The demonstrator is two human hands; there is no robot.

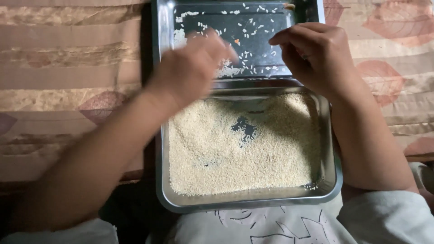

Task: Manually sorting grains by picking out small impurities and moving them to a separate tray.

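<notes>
Two steel trays sit end to end on a striped, leaf-patterned cloth (68, 68). The near tray (332, 180), resting against the person's lap, is the larger and holds a wide bed of pale rice (235, 153) with a bare patch near its middle. The far tray (156, 36) carries only scattered grains (246, 27) and a small heap at its near edge. The left hand (192, 70) is blurred over that heap, fingers curled downward; whether it grips grains I cannot tell. The right hand (316, 56) hovers over the far tray's right side, fingertips pinched together, perhaps on something tiny. A risk I see: a quick sweep of the left hand could flick grains over the low rim onto the cloth, or push picked-out grains back into the main bed.
</notes>
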